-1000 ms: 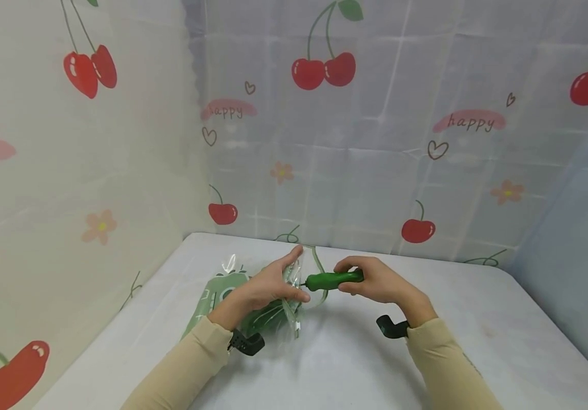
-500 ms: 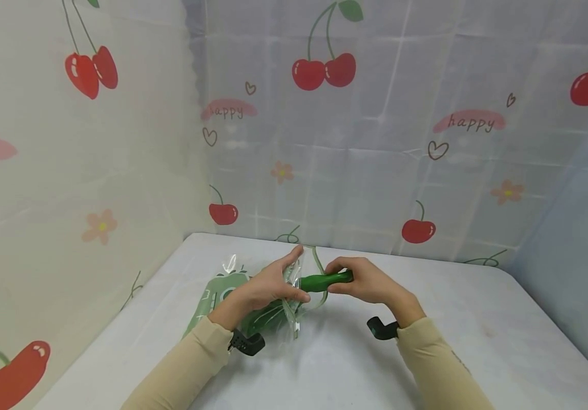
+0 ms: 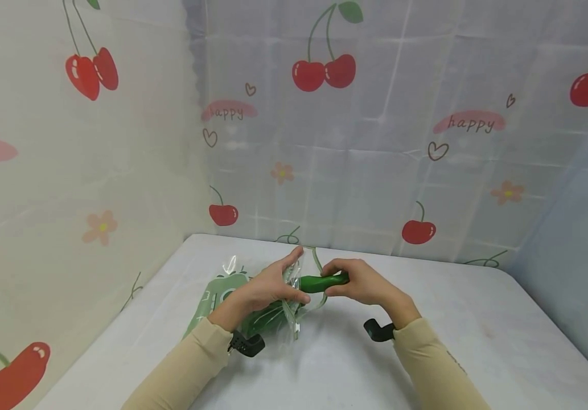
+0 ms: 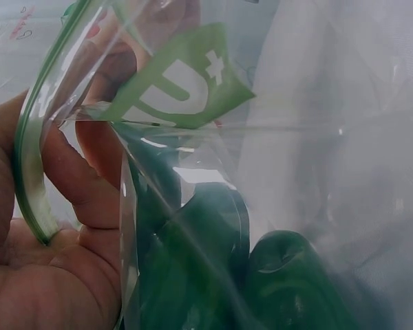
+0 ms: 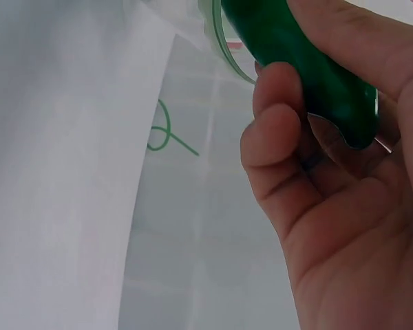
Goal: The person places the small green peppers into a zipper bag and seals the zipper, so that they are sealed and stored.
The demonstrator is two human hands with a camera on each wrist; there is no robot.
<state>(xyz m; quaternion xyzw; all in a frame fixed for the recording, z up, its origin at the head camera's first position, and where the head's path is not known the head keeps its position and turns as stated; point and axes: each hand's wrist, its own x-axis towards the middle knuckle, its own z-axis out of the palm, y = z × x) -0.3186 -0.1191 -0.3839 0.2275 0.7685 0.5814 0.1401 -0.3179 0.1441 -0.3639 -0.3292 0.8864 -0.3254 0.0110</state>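
A long green pepper (image 3: 316, 284) is pinched by my right hand (image 3: 370, 285) at one end, thumb on one side and fingertips on the other. Its far end overlaps the mouth of a clear zip bag (image 3: 212, 299) with green print. Around that mouth is my left hand (image 3: 268, 285), thumb and index finger spread apart. In the left wrist view, curled fingers hold the bag by its green zip edge (image 4: 26, 161). More green peppers (image 4: 289, 282) show through the plastic there. The right wrist view shows the held pepper (image 5: 323, 75) between thumb and curled fingers.
The bag lies on a white-covered table (image 3: 334, 364). A curtain (image 3: 355, 131) printed with cherries and hearts hangs behind the table, and similar cloth lines both sides. Black wrist cameras (image 3: 246, 343) sit on both wrists.
My right hand has moved left with the pepper, whose stem end has passed into the bag's mouth. My left hand and the bag have stayed in place.
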